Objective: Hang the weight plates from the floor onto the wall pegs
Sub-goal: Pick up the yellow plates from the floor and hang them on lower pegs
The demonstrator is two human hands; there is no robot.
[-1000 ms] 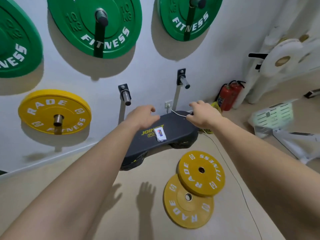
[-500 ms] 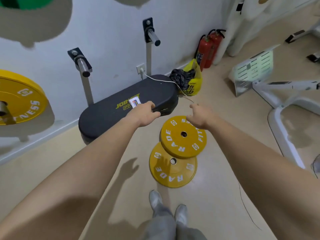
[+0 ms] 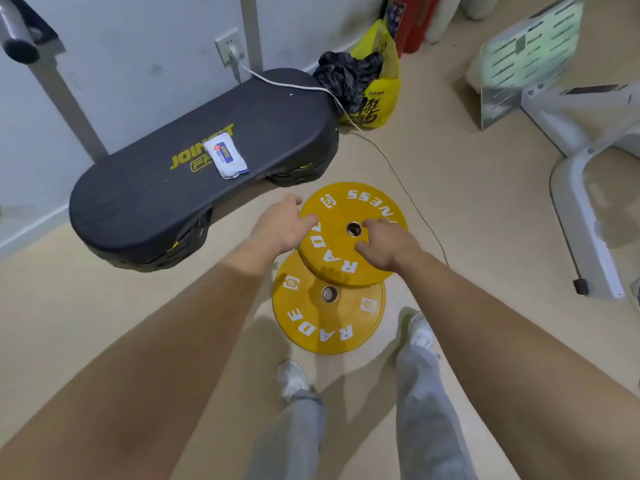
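My left hand [image 3: 282, 225] curls round top plate [image 3: 332, 258] left rim, thumb on face. Right hand [image 3: 384, 244] bent-fingered beside its hole, can't tell if gripping. Top plate overlaps bottom plate [image 3: 325, 317] on floor [image 3: 485, 237].

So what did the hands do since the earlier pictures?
Both hands came down from over the black bench onto the upper yellow plate: left hand at its left rim, right hand on its face beside the hole. Whether they grip it is unclear. The plates stay stacked; the packet stays on the bench.
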